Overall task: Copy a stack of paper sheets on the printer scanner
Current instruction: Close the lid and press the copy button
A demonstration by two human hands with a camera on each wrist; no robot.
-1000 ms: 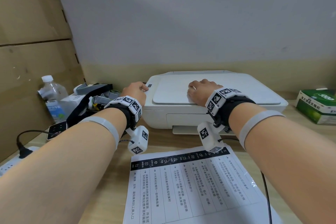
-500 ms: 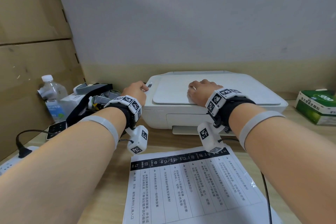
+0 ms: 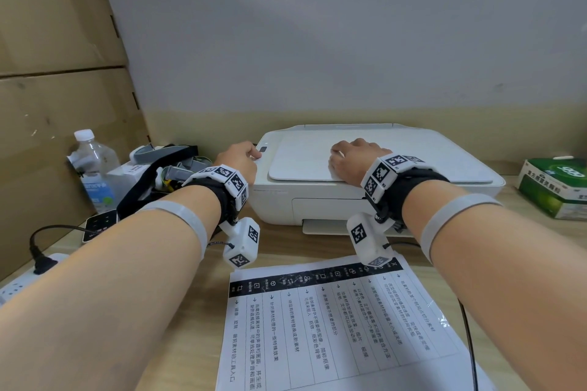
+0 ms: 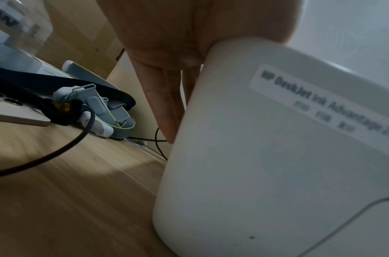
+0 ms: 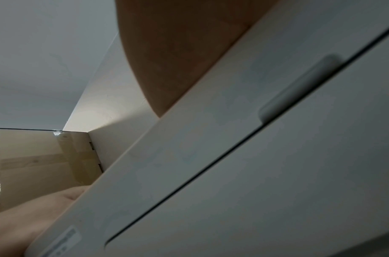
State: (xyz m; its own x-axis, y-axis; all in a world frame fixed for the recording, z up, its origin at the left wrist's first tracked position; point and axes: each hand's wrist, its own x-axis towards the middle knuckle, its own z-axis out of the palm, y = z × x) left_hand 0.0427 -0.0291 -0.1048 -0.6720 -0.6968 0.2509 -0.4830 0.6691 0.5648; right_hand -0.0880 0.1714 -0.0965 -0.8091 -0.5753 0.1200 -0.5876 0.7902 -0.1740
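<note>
A white printer (image 3: 320, 208) stands at the back of the wooden desk with its scanner lid (image 3: 301, 162) down. My left hand (image 3: 241, 159) is at its front left corner, the thumb by the control panel. In the left wrist view its fingers (image 4: 167, 104) run straight down the printer's (image 4: 277, 156) left side. My right hand (image 3: 352, 159) rests on the lid near its front edge and holds nothing; the right wrist view shows only its palm (image 5: 178, 60) over the printer (image 5: 255, 156). A printed stack of sheets (image 3: 333, 327) lies flat on the desk before the printer, between my forearms.
A water bottle (image 3: 93, 168), a pile of grey and black straps (image 3: 165, 168) and a power strip (image 3: 19, 282) with a plug sit at the left. A green box (image 3: 556, 187) stands right of the printer. A black cable (image 3: 470, 343) runs beside the sheets. Cardboard (image 3: 47, 73) walls the left side.
</note>
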